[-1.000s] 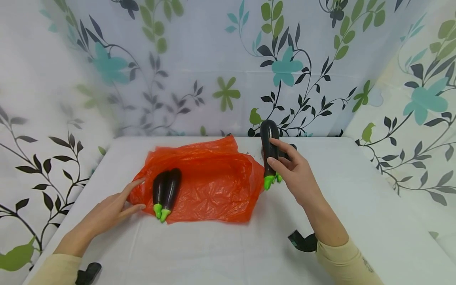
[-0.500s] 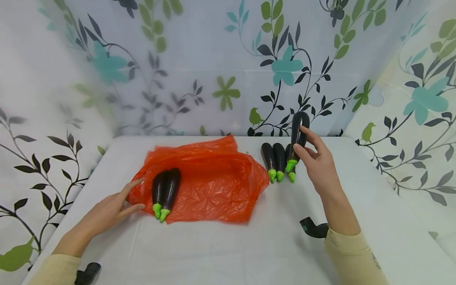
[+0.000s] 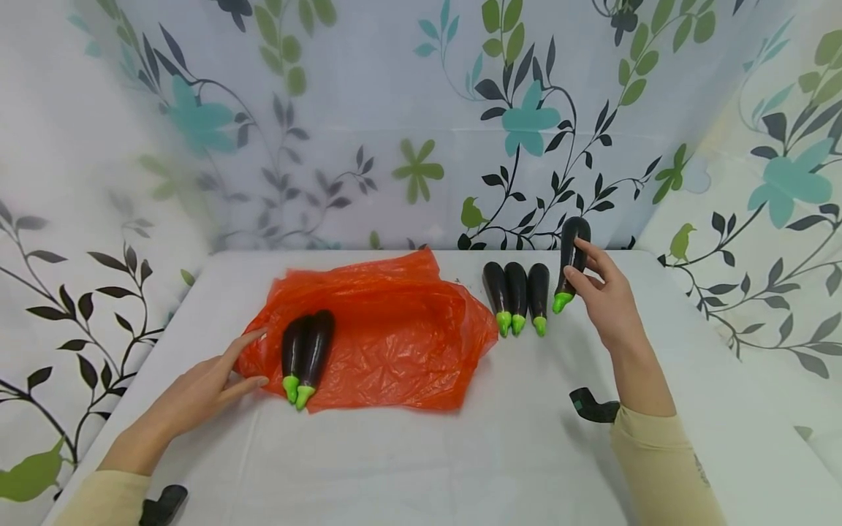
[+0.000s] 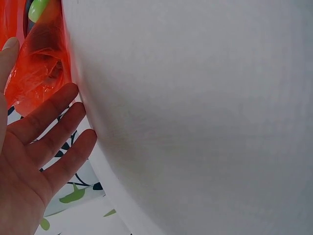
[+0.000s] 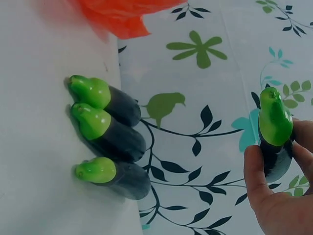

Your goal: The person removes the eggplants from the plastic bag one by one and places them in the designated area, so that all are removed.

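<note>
My right hand [image 3: 607, 299] pinches a dark eggplant [image 3: 572, 256] with a bright green stem end between thumb and fingers. In the right wrist view this eggplant [image 5: 276, 132] is raised off the table, stem end toward the camera. To its left three more eggplants [image 3: 516, 292] lie side by side on the table. My left hand [image 3: 197, 391] rests at the left edge of a red plastic bag [image 3: 395, 343], fingers spread and fairly straight; the left wrist view shows the palm [image 4: 29, 161] holding nothing. Two eggplants [image 3: 307, 354] lie together on the bag's left part.
The white table [image 3: 368, 467] stretches under everything, its far edge meeting a leaf-patterned curtain [image 3: 368, 88]. A black strap-like piece [image 3: 594, 406] sticks out by the right wrist, and another black piece [image 3: 164, 504] by the left wrist.
My right hand has carried the eggplant rightward from beside the bag, past the three lying eggplants, which now show fully. It has dropped slightly over the last half second. The left hand has stayed put.
</note>
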